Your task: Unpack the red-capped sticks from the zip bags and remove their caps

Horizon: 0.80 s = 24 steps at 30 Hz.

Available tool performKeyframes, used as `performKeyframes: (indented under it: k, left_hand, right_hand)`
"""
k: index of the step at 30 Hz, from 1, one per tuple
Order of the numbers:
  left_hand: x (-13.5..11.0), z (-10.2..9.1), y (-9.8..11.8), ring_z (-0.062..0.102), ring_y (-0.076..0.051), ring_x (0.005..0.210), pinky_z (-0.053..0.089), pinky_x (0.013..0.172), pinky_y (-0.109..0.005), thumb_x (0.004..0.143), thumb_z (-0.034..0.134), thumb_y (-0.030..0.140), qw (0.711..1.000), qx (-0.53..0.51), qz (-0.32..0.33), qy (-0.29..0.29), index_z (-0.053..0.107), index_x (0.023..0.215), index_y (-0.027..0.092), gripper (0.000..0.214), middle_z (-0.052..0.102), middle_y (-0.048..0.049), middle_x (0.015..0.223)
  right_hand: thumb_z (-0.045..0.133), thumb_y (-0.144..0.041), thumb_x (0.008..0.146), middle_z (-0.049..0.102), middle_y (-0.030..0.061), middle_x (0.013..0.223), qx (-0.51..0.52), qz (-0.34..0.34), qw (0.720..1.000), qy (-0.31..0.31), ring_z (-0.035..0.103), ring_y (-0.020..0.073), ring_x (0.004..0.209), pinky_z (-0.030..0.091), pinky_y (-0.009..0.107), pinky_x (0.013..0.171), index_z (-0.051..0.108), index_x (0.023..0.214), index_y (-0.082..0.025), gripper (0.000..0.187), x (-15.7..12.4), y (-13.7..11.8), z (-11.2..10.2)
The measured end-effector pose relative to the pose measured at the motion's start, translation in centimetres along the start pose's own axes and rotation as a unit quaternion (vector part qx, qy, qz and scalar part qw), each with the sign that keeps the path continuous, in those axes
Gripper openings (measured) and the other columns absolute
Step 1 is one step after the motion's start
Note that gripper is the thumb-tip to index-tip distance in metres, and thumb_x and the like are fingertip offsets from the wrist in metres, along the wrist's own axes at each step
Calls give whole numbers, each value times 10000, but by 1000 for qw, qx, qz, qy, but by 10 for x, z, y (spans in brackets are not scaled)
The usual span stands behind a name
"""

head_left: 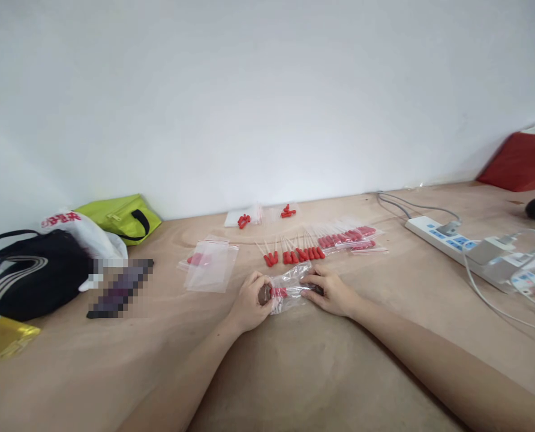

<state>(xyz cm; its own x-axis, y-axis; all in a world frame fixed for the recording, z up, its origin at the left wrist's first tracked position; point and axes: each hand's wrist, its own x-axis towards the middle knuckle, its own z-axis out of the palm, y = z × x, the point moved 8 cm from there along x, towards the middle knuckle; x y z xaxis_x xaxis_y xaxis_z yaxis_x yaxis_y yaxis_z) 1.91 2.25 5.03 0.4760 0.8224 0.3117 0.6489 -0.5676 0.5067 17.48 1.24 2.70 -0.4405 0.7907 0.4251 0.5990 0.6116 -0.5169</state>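
Note:
Just in front of me, a clear plastic bag (294, 275) is stretched between my two hands, with something red (278, 292) showing through it. My left hand (251, 300) is closed on the bag's left end, where a brown rounded piece (264, 294) shows by the fingers. Fingers and thumb of my right hand (333, 291) pinch the right end, around a dark piece (318, 290) I cannot identify. Beyond the bag lie several thin sticks with red ends (297, 256) in a row. Further right, similar red-ended sticks (346, 237) are inside clear zip bags.
Empty-looking zip bags (213, 267) lie left of the sticks. Small red pieces (243, 221) rest on bags near the wall. A power strip (451, 243) with cables is right. A black bag (38, 273), green pouch (121, 219) and blurred-out dark item (122, 289) are left.

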Motion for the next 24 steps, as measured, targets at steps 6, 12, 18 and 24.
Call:
performKeyframes:
  k: [6, 12, 18, 24]
  left_hand:
    - [-6, -5, -3, 447, -89, 554, 385, 526, -208, 671, 507, 148, 999, -37, 1, -16, 460, 715, 187, 75, 472, 37, 652]
    - [-7, 4, -7, 472, -93, 573, 414, 551, -221, 718, 523, 212, 998, -44, -4, -38, 497, 749, 184, 49, 509, 27, 676]
    - [-9, -31, -49, 584, -138, 686, 497, 641, -289, 728, 569, 339, 980, -181, -79, 5, 549, 760, 190, 154, 621, -11, 736]
    - [-22, -83, -115, 600, -135, 568, 519, 536, -284, 574, 683, 453, 907, -270, -186, 262, 519, 750, 167, 374, 625, -11, 683]
  right_hand:
    - [546, -306, 794, 533, 71, 873, 5, 12, 1000, -7, 533, 147, 753, 472, 295, 689, 599, 968, -155, 236, -1, 4, 1]
    - [553, -301, 790, 528, 64, 865, 7, 11, 1000, 1, 531, 145, 749, 472, 297, 689, 598, 969, -169, 227, -1, 4, 1]
    - [550, -307, 790, 528, 60, 874, 19, 22, 1000, 2, 539, 132, 707, 479, 283, 654, 594, 969, -180, 223, -1, 6, 1]
    - [548, -309, 792, 522, 51, 845, 19, 24, 1000, 1, 537, 128, 701, 471, 269, 637, 595, 967, -180, 223, -1, 6, 2]
